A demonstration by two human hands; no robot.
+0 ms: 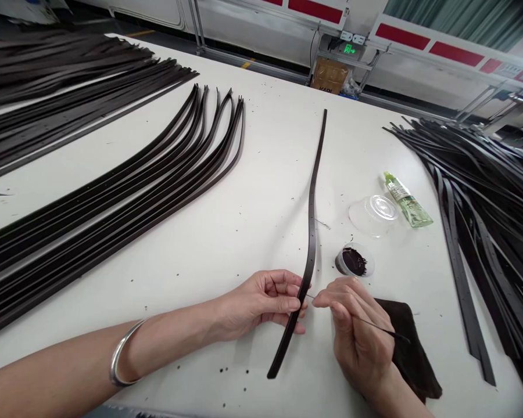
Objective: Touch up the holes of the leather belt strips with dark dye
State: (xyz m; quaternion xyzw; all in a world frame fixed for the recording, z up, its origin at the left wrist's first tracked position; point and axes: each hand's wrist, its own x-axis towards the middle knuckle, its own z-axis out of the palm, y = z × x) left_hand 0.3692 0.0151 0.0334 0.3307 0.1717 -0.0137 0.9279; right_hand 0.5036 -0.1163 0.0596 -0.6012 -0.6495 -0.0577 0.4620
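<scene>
A white table (pixel 274 174) spreads under everything. A broad heap of dark straps (pixel 497 191) covers its right side; a flat stack of strips (pixel 70 75) fills the far left, with a row of curved straps (pixel 126 188) nearer the person. One single strap (pixel 312 238) lies before the person, its long axis running away from the body, the far end leaning slightly right. The left hand (pixel 261 305) pinches it toward its near end, thumb on top and fingers beneath. The right hand (pixel 361 337), just to the right of the strap, is curled around a thin tool, which points leftward across that axis at the strap's right edge. Whether the fine tip touches the edge is hard to tell. A dark cloth (pixel 414 354) lies partly beneath the right hand. Beyond are a green tube (pixel 407 200), a clear lid (pixel 373 215) and a small cup (pixel 354 260) with dark contents. The slender tool (pixel 401 337) is smallest.
</scene>
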